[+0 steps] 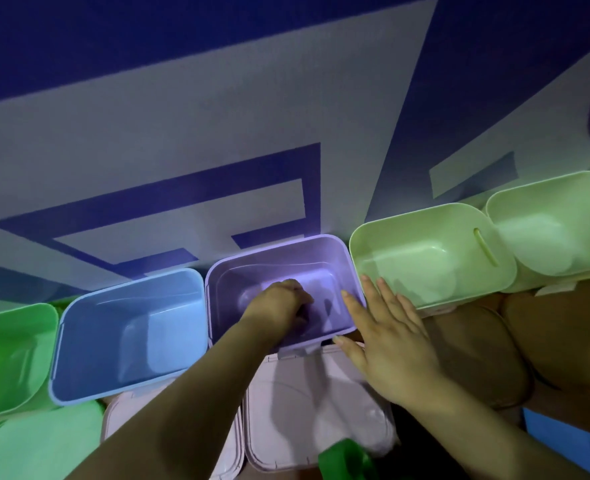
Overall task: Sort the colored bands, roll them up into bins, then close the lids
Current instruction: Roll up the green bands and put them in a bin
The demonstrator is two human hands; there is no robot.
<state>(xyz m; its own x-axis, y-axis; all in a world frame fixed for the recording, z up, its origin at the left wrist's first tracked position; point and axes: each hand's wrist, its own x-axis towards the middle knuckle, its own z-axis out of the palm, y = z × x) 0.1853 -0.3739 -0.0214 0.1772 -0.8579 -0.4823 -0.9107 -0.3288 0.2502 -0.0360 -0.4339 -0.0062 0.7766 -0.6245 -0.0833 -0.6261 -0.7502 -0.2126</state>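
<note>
At far left, a green bin point(6, 355) is cut off by the frame, just beside a blue bin point(127, 337). Next I see the left hand point(279, 306) reaching down into the purple bin point(272, 268), fingers curled under; I cannot tell whether they grip anything. A green band point(347, 459) lies cropped at the bottom edge, over a pale lid point(286, 410). The right hand point(390, 344) lies flat, fingers spread, against the purple bin's right rim.

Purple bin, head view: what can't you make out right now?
Head view, three gaps:
What the left hand holds in the purple bin, if anything: its own knuckles and the dim light hide it.
Green band: cut off by the bottom edge.
Rightmost pale green bin: cut off by the right edge.
</note>
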